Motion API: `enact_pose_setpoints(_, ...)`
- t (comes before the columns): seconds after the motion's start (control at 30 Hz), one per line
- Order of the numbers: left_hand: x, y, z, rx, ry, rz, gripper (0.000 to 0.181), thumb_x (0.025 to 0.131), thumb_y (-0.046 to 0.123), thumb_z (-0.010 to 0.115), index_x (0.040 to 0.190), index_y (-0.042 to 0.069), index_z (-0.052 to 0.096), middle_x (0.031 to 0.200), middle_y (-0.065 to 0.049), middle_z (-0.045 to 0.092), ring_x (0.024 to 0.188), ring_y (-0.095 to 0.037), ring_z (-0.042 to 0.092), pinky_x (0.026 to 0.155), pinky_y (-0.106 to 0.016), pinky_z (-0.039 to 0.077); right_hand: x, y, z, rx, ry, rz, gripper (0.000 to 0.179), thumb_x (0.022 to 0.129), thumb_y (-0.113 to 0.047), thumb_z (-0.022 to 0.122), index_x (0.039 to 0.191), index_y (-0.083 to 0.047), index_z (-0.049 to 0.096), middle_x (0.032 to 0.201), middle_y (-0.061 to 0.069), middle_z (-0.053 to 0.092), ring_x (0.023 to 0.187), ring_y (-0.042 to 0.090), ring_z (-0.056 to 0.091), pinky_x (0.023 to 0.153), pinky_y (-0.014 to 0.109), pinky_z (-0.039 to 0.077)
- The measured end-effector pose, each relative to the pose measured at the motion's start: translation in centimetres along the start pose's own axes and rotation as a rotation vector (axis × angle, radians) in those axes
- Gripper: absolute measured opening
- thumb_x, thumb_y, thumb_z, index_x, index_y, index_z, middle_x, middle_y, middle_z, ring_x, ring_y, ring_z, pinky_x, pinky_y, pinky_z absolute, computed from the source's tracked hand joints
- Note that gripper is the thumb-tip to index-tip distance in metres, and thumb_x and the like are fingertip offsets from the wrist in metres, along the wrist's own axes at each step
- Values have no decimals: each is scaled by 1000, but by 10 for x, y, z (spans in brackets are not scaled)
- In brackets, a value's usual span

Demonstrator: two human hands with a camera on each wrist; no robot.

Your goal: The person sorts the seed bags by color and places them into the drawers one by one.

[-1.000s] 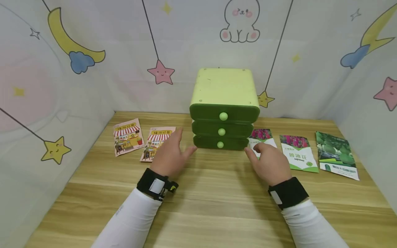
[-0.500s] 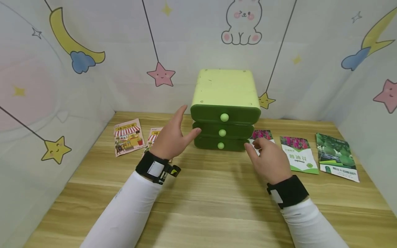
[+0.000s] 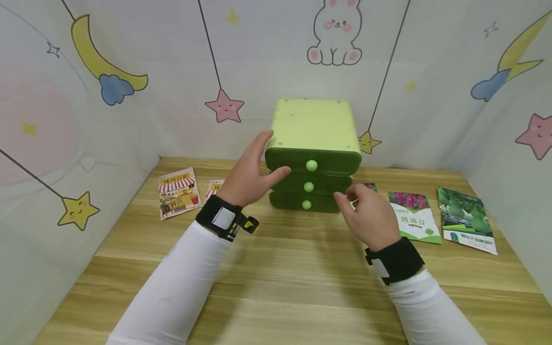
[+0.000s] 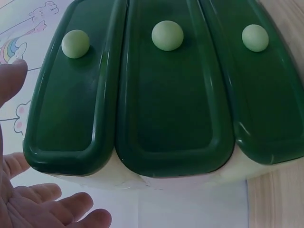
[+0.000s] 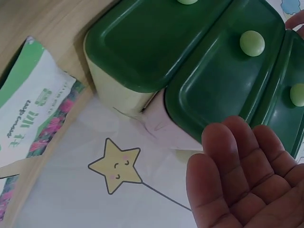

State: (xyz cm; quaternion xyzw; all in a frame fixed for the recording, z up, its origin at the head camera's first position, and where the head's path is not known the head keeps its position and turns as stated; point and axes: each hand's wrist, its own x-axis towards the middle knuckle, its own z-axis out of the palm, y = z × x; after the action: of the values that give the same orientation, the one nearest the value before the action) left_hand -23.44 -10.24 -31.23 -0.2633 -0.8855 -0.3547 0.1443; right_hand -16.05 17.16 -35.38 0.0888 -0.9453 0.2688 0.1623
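Note:
A small cabinet (image 3: 316,124) with a pale yellow-green top and three dark green drawers stands at the back of the table. Each drawer has a round light green knob (image 3: 311,165), and all three look closed. My left hand (image 3: 251,176) is at the cabinet's left side, fingers extended along it and thumb before the front; in the left wrist view the fingertips (image 4: 78,204) appear apart from it. Beside the lower right front is my right hand (image 3: 372,218), holding nothing. Its fingers (image 5: 221,147) look fairly straight in the right wrist view; contact there is unclear.
Two pink shop-picture packets (image 3: 178,194) lie left, one partly behind my left hand. On the right are flower packets (image 3: 414,218), one mostly covered by my right hand, and a green packet (image 3: 467,218). A printed cloth (image 3: 181,62) hangs behind the wooden table (image 3: 276,287).
My left hand has risen from over the pink packet and moved right to the cabinet's upper left side. My right hand has shifted slightly left. The cabinet appears to have stayed put.

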Motion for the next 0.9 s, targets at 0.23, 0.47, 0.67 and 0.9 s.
enact_pose_setpoints(0.23,10,-1,3,-23,-12,-7,84,82,61,59,149,25,23,154,0,11,132,-2,5,108,-43,25,7,-9,-1,-4,15,-35,49,94,-54,43,99,-9,63,85,4,64,72,18,55,59,40,48)
enact_pose_setpoints(0.47,16,-4,7,-54,-29,-30,84,81,62,61,148,25,27,155,-5,12,132,-6,10,107,-41,26,13,-18,-1,17,1,-35,50,94,-55,44,100,-9,62,82,3,62,71,17,54,60,40,48)
enact_pose_setpoints(0.67,17,-5,8,-66,-36,-40,84,79,62,63,147,25,29,155,-6,10,132,-9,13,106,-42,28,15,-22,0,25,18,-44,49,94,-54,45,99,-8,62,80,3,61,69,16,54,60,40,48)
enact_pose_setpoints(0.9,19,-6,10,-54,-34,-49,87,76,61,67,146,25,29,155,-6,9,131,-11,18,104,-42,32,20,-28,1,47,17,-56,49,94,-53,45,101,-8,61,83,3,62,70,15,55,62,40,49)
